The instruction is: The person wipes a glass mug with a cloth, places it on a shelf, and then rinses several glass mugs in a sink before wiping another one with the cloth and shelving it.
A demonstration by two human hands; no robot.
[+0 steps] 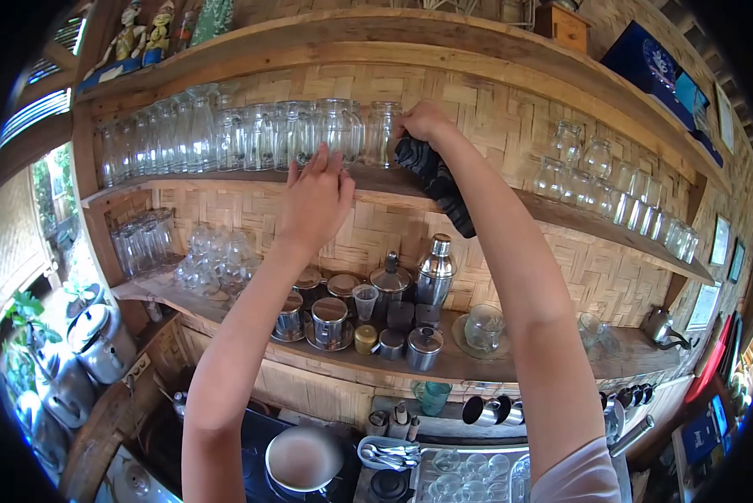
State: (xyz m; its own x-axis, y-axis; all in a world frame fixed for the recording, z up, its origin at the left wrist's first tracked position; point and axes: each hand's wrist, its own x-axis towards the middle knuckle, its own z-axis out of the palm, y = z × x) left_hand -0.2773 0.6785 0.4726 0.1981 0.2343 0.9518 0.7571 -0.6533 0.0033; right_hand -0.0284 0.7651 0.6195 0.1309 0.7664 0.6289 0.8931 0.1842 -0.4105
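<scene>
My right hand (426, 124) is closed around a dark patterned cloth (435, 180), which hangs down over the front edge of the upper glass shelf (385, 178). Right beside that hand stands a clear glass mug (384, 134) at the end of a long row. My left hand (316, 197) reaches up with its fingers apart, fingertips overlapping the base of another glass mug (334, 126). Tall clear glasses (200, 134) continue the row to the left.
Smaller jars and glasses (594, 180) stand on the shelf's right part. Below, a lower shelf (527, 362) carries metal pots, a cocktail shaker (437, 270) and stemmed glasses (213, 256). A pan (302, 458) sits on the stove, near a cutlery basket (389, 453).
</scene>
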